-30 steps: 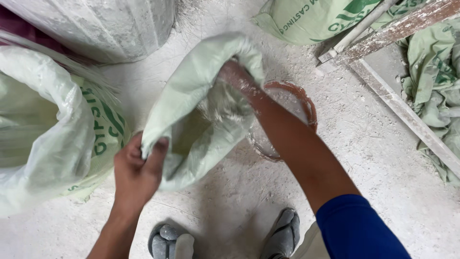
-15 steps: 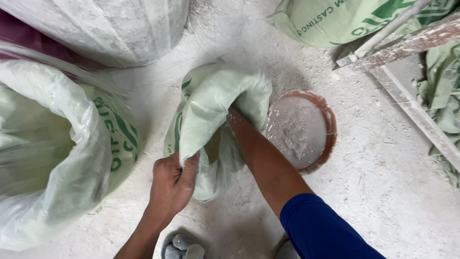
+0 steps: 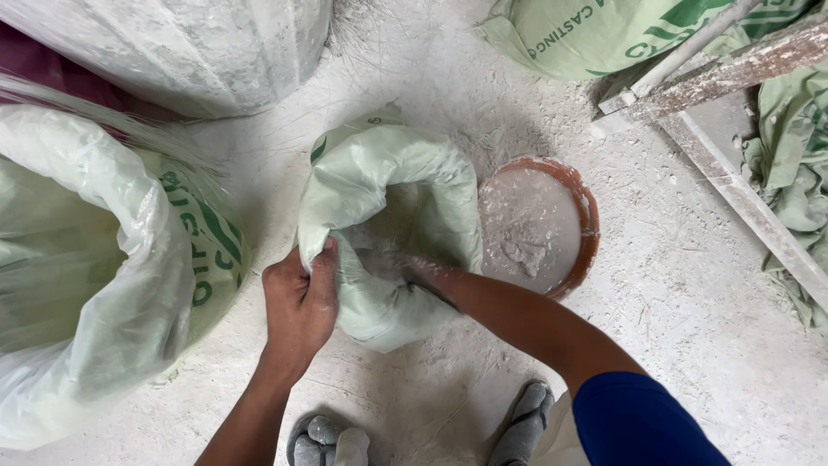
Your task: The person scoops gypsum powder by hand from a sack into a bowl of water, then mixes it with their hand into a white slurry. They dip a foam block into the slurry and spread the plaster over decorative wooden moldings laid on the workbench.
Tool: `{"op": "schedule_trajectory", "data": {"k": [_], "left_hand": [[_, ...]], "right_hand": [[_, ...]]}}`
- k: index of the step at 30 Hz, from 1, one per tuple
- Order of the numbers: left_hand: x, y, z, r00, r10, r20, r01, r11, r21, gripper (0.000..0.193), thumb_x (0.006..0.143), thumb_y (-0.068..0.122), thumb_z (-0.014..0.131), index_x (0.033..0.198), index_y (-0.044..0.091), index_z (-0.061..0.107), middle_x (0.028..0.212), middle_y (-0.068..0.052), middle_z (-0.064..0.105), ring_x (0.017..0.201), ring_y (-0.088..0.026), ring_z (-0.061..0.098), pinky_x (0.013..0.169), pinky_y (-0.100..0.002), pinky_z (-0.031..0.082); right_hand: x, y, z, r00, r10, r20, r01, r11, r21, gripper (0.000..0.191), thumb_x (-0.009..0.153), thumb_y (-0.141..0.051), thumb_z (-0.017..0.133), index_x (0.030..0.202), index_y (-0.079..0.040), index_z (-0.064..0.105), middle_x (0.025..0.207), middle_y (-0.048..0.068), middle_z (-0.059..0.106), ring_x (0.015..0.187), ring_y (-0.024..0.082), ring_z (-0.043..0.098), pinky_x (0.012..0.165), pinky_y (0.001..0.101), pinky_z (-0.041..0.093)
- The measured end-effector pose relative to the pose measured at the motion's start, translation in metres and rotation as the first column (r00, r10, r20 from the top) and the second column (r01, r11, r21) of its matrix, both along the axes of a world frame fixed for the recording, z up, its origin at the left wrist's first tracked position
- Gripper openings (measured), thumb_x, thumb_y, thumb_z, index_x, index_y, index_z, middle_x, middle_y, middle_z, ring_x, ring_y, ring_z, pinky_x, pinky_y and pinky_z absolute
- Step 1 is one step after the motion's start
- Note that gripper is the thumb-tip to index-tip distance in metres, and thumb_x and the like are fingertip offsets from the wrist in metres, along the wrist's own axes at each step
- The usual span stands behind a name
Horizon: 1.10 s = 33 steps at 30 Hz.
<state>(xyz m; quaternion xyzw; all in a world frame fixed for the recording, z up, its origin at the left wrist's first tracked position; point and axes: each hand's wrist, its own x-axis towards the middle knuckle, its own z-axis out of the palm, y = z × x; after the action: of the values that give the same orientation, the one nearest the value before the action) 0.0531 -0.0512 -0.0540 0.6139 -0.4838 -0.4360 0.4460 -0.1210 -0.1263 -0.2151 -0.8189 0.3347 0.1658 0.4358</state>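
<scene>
The pale green sack (image 3: 388,224) is being kept upright on the dusty floor (image 3: 690,345), mouth pointing up, just beside the round bowl (image 3: 539,224). Its edge is being squeezed tight by the left hand (image 3: 299,302). The right hand (image 3: 405,269) is being pushed inside, so its grip cannot be told.

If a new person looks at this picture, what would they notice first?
Probably the pale green sack in the middle: the left hand grips its rim while the right hand reaches inside. Right beside it stands a round red-rimmed basin holding white powder, on a dusty floor.
</scene>
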Motion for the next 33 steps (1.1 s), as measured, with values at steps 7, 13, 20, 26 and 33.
{"op": "schedule_trajectory", "data": {"k": [7, 13, 20, 26, 33], "left_hand": [[-0.003, 0.012, 0.013, 0.969, 0.006, 0.247, 0.012, 0.997, -0.072, 0.041, 0.107, 0.033, 0.05, 0.113, -0.005, 0.063, 0.077, -0.016, 0.062, 0.067, -0.024, 0.062, 0.065, -0.039, 0.047], [-0.027, 0.018, 0.026, 0.846, 0.171, 0.506, 0.062, 0.91, -0.41, 0.057, 0.109, 0.025, 0.057, 0.147, -0.011, 0.035, 0.141, -0.034, 0.046, 0.131, -0.043, 0.048, 0.114, -0.054, 0.039], [-0.064, 0.017, 0.034, 0.699, 0.225, 0.679, 0.2, 0.85, -0.488, 0.055, 0.103, 0.02, 0.061, 0.146, -0.007, 0.038, 0.147, -0.03, 0.045, 0.143, -0.047, 0.042, 0.121, -0.06, 0.03], [-0.073, 0.021, 0.04, 0.604, 0.218, 0.767, 0.165, 0.907, -0.387, 0.055, 0.105, 0.021, 0.062, 0.149, -0.006, 0.044, 0.152, -0.031, 0.045, 0.147, -0.048, 0.04, 0.122, -0.06, 0.03], [-0.077, 0.027, 0.047, 0.65, 0.161, 0.742, 0.142, 0.934, -0.327, 0.06, 0.103, 0.016, 0.066, 0.152, -0.008, 0.042, 0.153, -0.032, 0.039, 0.144, -0.05, 0.039, 0.121, -0.061, 0.031]], "right_hand": [[-0.023, -0.009, 0.039, 0.997, 0.049, 0.067, -0.017, 0.91, -0.414, 0.038, 0.096, -0.017, 0.059, 0.13, -0.001, 0.065, 0.122, 0.019, 0.067, 0.102, 0.025, 0.068, 0.089, 0.04, 0.059], [-0.03, -0.002, 0.072, 0.977, -0.027, 0.21, 0.144, 0.811, -0.567, 0.038, 0.097, -0.019, 0.059, 0.13, -0.001, 0.065, 0.123, 0.019, 0.068, 0.104, 0.026, 0.069, 0.09, 0.0403, 0.059], [-0.135, 0.004, 0.125, 0.851, -0.289, 0.438, 0.459, 0.814, -0.355, 0.038, 0.099, -0.022, 0.059, 0.131, -0.001, 0.065, 0.124, 0.02, 0.069, 0.105, 0.026, 0.07, 0.091, 0.0406, 0.06], [-0.274, 0.004, 0.105, 0.246, -0.855, 0.457, 0.866, 0.406, 0.292, 0.039, 0.1, -0.024, 0.059, 0.131, -0.002, 0.066, 0.124, 0.02, 0.069, 0.106, 0.027, 0.071, 0.092, 0.0409, 0.06], [-0.374, -0.016, -0.019, -0.123, -0.983, 0.137, 0.661, 0.022, 0.75, 0.039, 0.101, -0.026, 0.059, 0.131, -0.002, 0.066, 0.125, 0.02, 0.07, 0.108, 0.028, 0.072, 0.093, 0.0412, 0.06]]}}
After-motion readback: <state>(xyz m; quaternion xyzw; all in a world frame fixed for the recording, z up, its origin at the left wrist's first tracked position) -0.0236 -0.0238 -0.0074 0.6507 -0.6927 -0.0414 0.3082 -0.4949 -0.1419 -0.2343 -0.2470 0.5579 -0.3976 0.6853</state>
